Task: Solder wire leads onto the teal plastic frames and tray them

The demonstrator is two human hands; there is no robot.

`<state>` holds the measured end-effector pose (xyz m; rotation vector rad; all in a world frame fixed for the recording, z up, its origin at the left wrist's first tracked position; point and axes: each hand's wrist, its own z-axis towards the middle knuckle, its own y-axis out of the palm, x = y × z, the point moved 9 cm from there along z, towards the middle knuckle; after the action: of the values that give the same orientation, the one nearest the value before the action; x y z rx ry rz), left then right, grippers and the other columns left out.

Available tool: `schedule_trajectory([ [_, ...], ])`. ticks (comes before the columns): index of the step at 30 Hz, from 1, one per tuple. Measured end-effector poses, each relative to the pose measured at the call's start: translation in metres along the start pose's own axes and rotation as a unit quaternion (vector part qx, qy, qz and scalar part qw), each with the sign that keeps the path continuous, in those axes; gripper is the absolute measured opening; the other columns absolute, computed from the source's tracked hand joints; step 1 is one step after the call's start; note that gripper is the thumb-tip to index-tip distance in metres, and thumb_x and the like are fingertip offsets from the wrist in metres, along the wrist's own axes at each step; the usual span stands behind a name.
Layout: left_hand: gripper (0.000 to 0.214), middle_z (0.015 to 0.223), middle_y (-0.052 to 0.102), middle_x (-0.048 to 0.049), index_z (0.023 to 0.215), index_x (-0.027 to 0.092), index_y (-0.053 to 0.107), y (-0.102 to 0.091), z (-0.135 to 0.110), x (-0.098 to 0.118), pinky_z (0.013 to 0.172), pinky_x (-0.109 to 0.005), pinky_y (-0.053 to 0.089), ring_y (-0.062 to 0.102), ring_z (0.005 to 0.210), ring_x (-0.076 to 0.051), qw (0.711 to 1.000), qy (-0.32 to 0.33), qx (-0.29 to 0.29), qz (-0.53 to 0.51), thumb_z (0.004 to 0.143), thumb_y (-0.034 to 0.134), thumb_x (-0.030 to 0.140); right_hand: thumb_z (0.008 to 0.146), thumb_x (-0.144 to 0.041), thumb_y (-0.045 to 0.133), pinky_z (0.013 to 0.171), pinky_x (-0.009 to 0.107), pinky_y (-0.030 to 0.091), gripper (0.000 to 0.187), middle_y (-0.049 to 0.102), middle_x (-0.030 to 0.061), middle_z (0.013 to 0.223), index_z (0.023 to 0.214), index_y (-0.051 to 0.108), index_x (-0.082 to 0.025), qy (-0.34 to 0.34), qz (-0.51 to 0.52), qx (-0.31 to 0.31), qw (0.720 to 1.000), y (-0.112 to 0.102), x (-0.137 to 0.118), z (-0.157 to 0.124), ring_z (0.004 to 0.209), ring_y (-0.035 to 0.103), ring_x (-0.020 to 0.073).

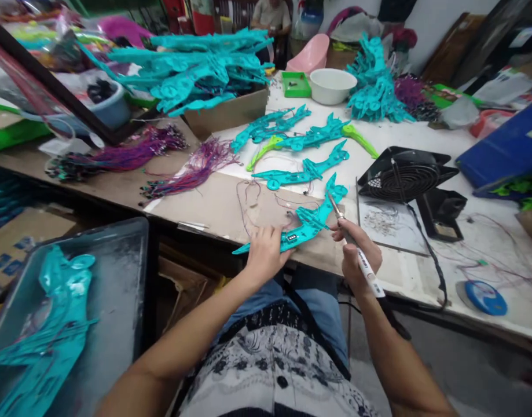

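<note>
A teal plastic toy shell [311,223] lies at the table's front edge with thin wires trailing off it. My left hand [266,253] rests on its near end, fingers laid over the plastic, pinning it down. My right hand [356,252] is closed around a white soldering iron [360,255], whose metal tip touches the upper part of the shell. Several more teal shells [307,171] lie farther back on the table.
A black fan [400,174] stands right of the shell, with a blue solder spool [483,296] nearer the edge. Bundles of purple wires [131,152] lie left. A cardboard box heaped with teal parts [196,72], a white bowl [332,85] and a grey bin [113,289] surround the spot.
</note>
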<state>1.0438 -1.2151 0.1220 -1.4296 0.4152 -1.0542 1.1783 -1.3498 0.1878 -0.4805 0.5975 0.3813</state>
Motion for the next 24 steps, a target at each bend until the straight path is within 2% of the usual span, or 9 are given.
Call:
schedule_trajectory([
  [2, 0.061, 0.113, 0.059, -0.0143, 0.134, 0.016, 0.049, 0.010, -0.002, 0.008, 0.087, -0.043, 0.046, 0.055, 0.106, -0.032, 1.000, 0.007, -0.013, -0.018, 0.083, 0.066, 0.045, 0.097, -0.056, 0.042, 0.070, 0.035, 0.056, 0.047, 0.070, 0.0075, 0.095, 0.118, 0.068, -0.022, 0.039, -0.013, -0.015, 0.999, -0.005, 0.009, -0.008, 0.079, 0.067, 0.0195],
  [3, 0.063, 0.115, 0.059, -0.0146, 0.135, 0.016, 0.048, 0.009, -0.003, 0.010, 0.088, -0.043, 0.046, 0.054, 0.107, -0.032, 1.000, 0.011, -0.009, -0.026, 0.083, 0.066, 0.046, 0.097, -0.054, 0.044, 0.070, 0.035, 0.055, 0.045, 0.070, 0.0078, 0.095, 0.115, 0.069, -0.021, 0.061, -0.011, -0.018, 0.998, -0.008, 0.014, -0.013, 0.078, 0.067, 0.0195],
  [5, 0.054, 0.117, 0.058, -0.0148, 0.131, 0.017, 0.052, -0.002, -0.001, 0.010, 0.090, -0.044, 0.045, 0.053, 0.107, -0.032, 0.999, 0.018, 0.023, -0.036, 0.086, 0.063, 0.046, 0.095, -0.045, 0.052, 0.071, 0.036, 0.054, 0.032, 0.070, 0.0062, 0.091, 0.108, 0.070, -0.021, 0.096, 0.002, -0.001, 0.995, -0.015, 0.022, -0.023, 0.078, 0.066, 0.0194],
  [8, 0.031, 0.115, 0.061, -0.0130, 0.120, 0.019, 0.061, -0.019, 0.007, 0.014, 0.093, -0.042, 0.045, 0.051, 0.107, -0.028, 0.994, 0.057, 0.062, -0.067, 0.093, 0.054, 0.033, 0.089, -0.027, 0.062, 0.073, 0.035, 0.053, 0.012, 0.070, 0.0033, 0.085, 0.096, 0.072, -0.022, 0.111, 0.018, 0.048, 0.992, -0.026, 0.024, -0.041, 0.079, 0.066, 0.0193],
  [10, 0.026, 0.113, 0.063, -0.0108, 0.115, 0.019, 0.064, -0.013, 0.015, 0.023, 0.092, -0.039, 0.045, 0.052, 0.105, -0.026, 0.987, 0.117, 0.031, -0.102, 0.093, 0.052, 0.026, 0.088, -0.019, 0.061, 0.072, 0.034, 0.053, 0.011, 0.070, 0.0024, 0.084, 0.092, 0.072, -0.022, 0.112, 0.015, 0.041, 0.993, -0.024, 0.019, -0.051, 0.078, 0.065, 0.0184],
  [12, 0.020, 0.108, 0.065, -0.0097, 0.107, 0.018, 0.066, 0.000, 0.020, 0.029, 0.090, -0.038, 0.046, 0.052, 0.101, -0.024, 0.981, 0.148, -0.008, -0.124, 0.092, 0.054, 0.023, 0.088, -0.015, 0.060, 0.071, 0.032, 0.053, 0.015, 0.069, 0.0023, 0.085, 0.093, 0.072, -0.023, 0.117, 0.008, 0.003, 0.993, -0.017, 0.012, -0.059, 0.078, 0.066, 0.0174],
  [16, 0.012, 0.098, 0.064, -0.0093, 0.093, 0.017, 0.066, 0.016, 0.025, 0.024, 0.086, -0.038, 0.046, 0.052, 0.095, -0.024, 0.984, 0.119, -0.014, -0.135, 0.092, 0.056, 0.024, 0.088, -0.013, 0.059, 0.068, 0.030, 0.053, 0.020, 0.069, 0.0029, 0.085, 0.100, 0.071, -0.022, 0.121, 0.007, -0.041, 0.992, -0.008, 0.003, -0.066, 0.076, 0.066, 0.0163],
  [24, 0.012, 0.089, 0.061, -0.0084, 0.086, 0.018, 0.061, 0.014, 0.025, 0.020, 0.083, -0.037, 0.045, 0.052, 0.091, -0.023, 0.983, 0.110, 0.004, -0.146, 0.094, 0.052, 0.022, 0.087, -0.010, 0.059, 0.067, 0.029, 0.053, 0.022, 0.068, 0.0036, 0.085, 0.102, 0.071, -0.022, 0.117, 0.024, -0.047, 0.992, -0.003, 0.002, -0.066, 0.076, 0.065, 0.0153],
])
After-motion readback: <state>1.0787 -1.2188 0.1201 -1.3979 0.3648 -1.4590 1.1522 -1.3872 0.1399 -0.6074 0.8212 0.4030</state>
